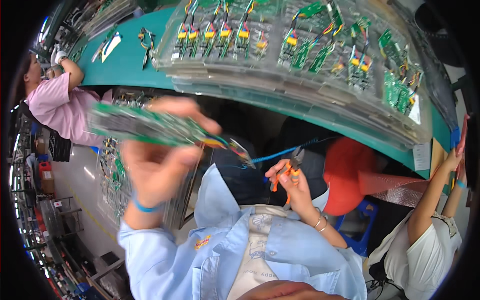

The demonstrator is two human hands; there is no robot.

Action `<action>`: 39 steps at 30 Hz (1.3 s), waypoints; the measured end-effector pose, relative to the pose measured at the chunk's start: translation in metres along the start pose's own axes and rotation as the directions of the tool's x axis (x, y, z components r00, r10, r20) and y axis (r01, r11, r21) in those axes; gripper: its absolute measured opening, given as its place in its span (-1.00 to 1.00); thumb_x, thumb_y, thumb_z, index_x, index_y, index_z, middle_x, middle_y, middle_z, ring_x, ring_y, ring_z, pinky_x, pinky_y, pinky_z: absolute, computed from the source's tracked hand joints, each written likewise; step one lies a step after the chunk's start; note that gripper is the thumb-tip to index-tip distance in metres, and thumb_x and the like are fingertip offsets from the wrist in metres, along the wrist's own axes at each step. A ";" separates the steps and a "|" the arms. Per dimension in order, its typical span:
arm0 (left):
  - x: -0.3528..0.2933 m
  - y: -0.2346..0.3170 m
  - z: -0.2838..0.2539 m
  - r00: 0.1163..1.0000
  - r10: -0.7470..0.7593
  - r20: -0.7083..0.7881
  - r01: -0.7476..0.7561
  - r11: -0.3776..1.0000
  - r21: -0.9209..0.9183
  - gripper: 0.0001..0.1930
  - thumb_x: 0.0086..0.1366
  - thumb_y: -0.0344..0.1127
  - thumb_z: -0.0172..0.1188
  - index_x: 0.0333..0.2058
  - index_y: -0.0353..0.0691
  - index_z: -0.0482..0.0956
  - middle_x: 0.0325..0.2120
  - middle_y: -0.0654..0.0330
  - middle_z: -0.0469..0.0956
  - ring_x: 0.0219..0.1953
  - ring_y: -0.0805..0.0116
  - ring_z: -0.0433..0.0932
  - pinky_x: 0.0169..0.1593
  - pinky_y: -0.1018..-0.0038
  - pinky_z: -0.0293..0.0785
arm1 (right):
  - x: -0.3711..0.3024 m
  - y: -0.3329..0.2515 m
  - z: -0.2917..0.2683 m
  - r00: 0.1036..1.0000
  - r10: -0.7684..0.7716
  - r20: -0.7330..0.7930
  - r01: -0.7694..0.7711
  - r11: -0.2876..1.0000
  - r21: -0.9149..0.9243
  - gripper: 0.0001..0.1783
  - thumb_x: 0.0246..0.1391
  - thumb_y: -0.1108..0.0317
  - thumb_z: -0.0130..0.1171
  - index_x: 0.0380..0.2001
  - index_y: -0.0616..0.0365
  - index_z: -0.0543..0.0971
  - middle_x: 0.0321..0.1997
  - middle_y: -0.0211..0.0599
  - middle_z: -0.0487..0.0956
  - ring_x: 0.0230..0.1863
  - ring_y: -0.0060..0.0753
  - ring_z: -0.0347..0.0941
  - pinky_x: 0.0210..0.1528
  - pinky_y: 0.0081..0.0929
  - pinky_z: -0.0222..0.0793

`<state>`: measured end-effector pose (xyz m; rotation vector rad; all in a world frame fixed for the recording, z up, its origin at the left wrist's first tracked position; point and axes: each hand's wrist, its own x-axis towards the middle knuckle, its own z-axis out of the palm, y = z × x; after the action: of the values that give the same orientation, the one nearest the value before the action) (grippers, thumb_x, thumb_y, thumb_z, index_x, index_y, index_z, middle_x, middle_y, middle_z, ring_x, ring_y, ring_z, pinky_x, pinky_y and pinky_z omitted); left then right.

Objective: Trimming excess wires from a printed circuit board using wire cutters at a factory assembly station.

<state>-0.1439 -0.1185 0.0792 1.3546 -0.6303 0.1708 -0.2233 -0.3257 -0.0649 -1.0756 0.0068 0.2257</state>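
Note:
My left hand [162, 162] is raised, its fingers closed round a long green circuit board [135, 124]. Motion blurs both the hand and the board. Coloured wires and a small connector piece [241, 151] trail from the board's right end, toward my other hand. Lower and to the right, my right hand [299, 192] grips a pair of orange-handled cutting pliers [290, 172], their dark jaws pointing up. A blue coiled cord [280, 154] passes close to the jaws; its path by my left wrist's blue band is hidden.
Stacked clear trays [220, 82] of wired boards sit on the green bench [120, 67] ahead. Another tray [107, 182] of boards stands at my left. A red round-topped seat [344, 175] is at right. One person in pink works at left, another in white at right.

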 end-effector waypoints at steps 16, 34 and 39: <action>0.297 -0.047 0.002 0.880 0.121 0.459 -0.095 0.992 -0.079 -0.80 0.18 -0.28 -0.08 -0.42 -0.33 0.38 -0.65 0.21 0.38 -0.65 0.49 0.40 -0.63 0.69 0.31 | -0.018 -0.009 -0.036 0.992 -0.123 -0.010 0.117 0.965 -0.234 -0.86 -0.05 0.53 -0.03 -0.34 0.17 0.32 -0.29 -0.22 0.45 -0.42 -0.60 0.33 -0.37 -0.74 0.24; 0.376 -0.185 0.193 0.923 -0.337 0.188 -0.070 0.333 0.940 -0.50 -0.11 -0.19 0.20 -0.15 -0.27 0.42 -0.34 0.09 0.50 -0.37 0.27 0.49 -0.25 0.44 0.41 | -0.073 -0.086 -0.094 0.790 -0.595 -0.149 0.609 0.736 0.294 -0.80 -0.16 0.54 0.07 -0.54 0.07 0.25 -0.53 -0.20 0.42 -0.48 -0.32 0.37 -0.32 -0.31 0.36; 0.383 -0.148 0.161 0.924 -0.341 0.175 0.070 0.599 0.798 -0.55 -0.02 -0.05 0.10 -0.18 -0.17 0.47 -0.38 0.22 0.50 -0.38 0.40 0.42 -0.37 0.54 0.36 | -0.085 -0.163 -0.077 0.513 -0.748 -0.421 0.679 0.654 -0.333 -0.86 -0.09 0.56 -0.02 -0.49 0.13 0.25 -0.24 0.10 0.44 -0.47 -0.50 0.32 -0.44 -0.72 0.26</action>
<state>0.1884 -0.3959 0.1622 2.3491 -0.6787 0.0268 -0.2675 -0.4824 0.0496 -1.1524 0.0400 -0.8671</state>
